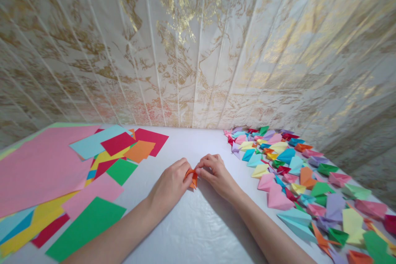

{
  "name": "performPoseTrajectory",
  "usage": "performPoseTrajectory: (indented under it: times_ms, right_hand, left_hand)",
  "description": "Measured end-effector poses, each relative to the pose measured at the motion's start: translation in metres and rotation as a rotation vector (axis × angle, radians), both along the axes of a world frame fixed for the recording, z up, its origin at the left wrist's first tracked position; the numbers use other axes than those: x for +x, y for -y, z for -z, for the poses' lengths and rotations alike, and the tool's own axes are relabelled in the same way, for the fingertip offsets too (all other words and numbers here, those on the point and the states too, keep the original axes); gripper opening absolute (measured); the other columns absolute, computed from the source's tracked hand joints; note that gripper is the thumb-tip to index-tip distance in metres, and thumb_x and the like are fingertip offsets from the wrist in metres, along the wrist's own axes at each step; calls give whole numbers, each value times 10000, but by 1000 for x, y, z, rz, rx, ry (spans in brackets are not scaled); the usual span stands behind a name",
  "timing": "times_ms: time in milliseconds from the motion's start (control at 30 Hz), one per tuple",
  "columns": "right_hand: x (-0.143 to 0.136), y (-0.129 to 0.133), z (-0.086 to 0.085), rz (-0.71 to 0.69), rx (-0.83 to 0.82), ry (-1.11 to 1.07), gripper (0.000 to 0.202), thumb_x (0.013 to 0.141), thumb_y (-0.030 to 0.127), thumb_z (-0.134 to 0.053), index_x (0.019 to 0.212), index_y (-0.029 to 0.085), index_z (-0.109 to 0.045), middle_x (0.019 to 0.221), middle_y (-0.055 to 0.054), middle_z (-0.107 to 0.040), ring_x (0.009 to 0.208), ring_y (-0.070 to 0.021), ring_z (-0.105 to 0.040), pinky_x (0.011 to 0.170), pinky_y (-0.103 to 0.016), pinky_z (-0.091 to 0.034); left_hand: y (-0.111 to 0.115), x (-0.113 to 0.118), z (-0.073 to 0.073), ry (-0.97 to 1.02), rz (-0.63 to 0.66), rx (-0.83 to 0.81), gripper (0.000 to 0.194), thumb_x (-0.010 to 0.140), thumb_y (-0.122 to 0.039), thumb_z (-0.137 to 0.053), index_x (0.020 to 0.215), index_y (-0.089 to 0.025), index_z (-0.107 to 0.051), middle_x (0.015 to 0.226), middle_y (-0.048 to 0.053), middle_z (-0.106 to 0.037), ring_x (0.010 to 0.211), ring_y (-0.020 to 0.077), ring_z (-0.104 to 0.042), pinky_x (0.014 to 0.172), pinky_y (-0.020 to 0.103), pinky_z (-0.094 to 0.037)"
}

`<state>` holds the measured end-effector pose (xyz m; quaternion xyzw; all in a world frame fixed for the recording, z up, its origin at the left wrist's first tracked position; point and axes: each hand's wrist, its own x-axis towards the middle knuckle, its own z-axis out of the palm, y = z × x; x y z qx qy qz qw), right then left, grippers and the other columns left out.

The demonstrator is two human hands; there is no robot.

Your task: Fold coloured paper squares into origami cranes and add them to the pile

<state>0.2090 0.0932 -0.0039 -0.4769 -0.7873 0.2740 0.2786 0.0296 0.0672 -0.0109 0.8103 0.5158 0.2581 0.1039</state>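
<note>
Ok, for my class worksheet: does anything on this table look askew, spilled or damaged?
Nothing looks spilled or visibly damaged. The loose sheets on the left are somewhat askew, overlapping at uneven angles, and the folded pieces on the right lie crowded, but neither seems odd. The orange paper is between the left hand and right hand.

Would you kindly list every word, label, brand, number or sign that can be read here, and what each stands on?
There are none. The orange paper between the left hand and right hand, the flat coloured sheets and the folded paper pieces show no readable writing; the patterned backdrop shows designs but no lettering that I can make out.
</note>
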Motion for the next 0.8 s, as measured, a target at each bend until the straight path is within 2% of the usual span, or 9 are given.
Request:
performPoseTrajectory:
  times_ms: [100,467,600,800]
  right_hand:
    - [2,-2,0,13,7,18,196,948,214,-567,864,246,-741,924,-34,-650,971,-226,-479,919,-395,-352]
    - [-9,5,4,72,6,50,39,846,235,-723,807,235,-721,916,-25,-651,975,-238,-492,895,-394,-345]
    - [-12,5,6,76,30,62,80,776,221,-792,805,240,-720,932,-27,-638,984,-246,-481,887,-392,-346]
    - [-20,8,6,102,44,47,122,843,334,-730,802,224,-696,931,-40,-634,973,-247,-473,873,-399,-352]
  left_hand:
    - [0,-1,0,22,-5,-11,193,922,-117,-480,755,-206,-515,802,-17,-564,704,146,-579,660,266,-443]
    - [-2,-2,1,87,8,-49,174,902,-112,-488,762,-203,-540,814,-1,-575,745,170,-597,688,281,-451]
    - [-3,-6,-4,117,41,-74,216,916,-103,-437,762,-200,-553,815,8,-604,764,164,-619,696,270,-460]
    - [-3,-6,-7,131,40,-82,245,940,-130,-389,771,-205,-550,799,9,-608,764,170,-619,687,280,-463]
